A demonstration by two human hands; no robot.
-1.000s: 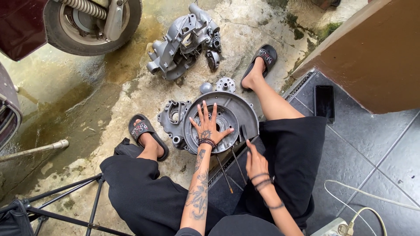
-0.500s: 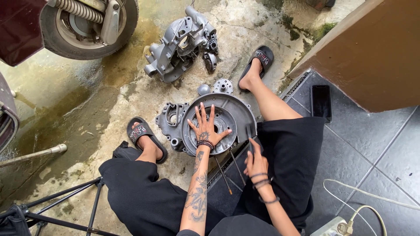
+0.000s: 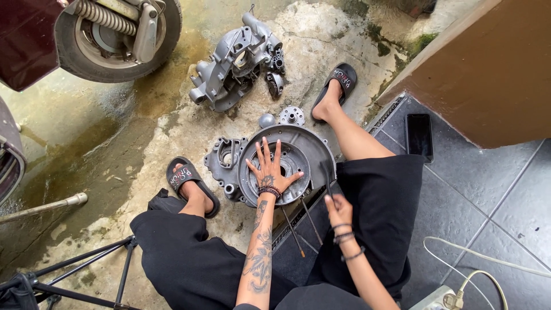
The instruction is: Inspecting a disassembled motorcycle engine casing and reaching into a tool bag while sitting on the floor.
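Observation:
A grey round engine casing point(image 3: 313, 150) lies on the concrete between my feet. My left hand point(image 3: 270, 170) presses flat on its middle, fingers spread, holding nothing. My right hand point(image 3: 338, 208) is closed around a thin dark tool point(image 3: 328, 177) whose tip points up at the casing's right rim. Two slim rod-like tools point(image 3: 294, 232) lie on the ground just below the casing, between my knees.
A second grey engine case half point(image 3: 236, 63) lies further ahead, with a small gear-like part point(image 3: 292, 115) and a round cap point(image 3: 267, 120) near the casing. A scooter wheel point(image 3: 117, 37) is at top left. A phone point(image 3: 419, 135) lies on dark tiles right; tripod legs point(image 3: 86, 267) bottom left.
The view has shifted slightly. My right hand has lifted the thin tool a little toward the casing's right rim. My left hand stays flat on the casing.

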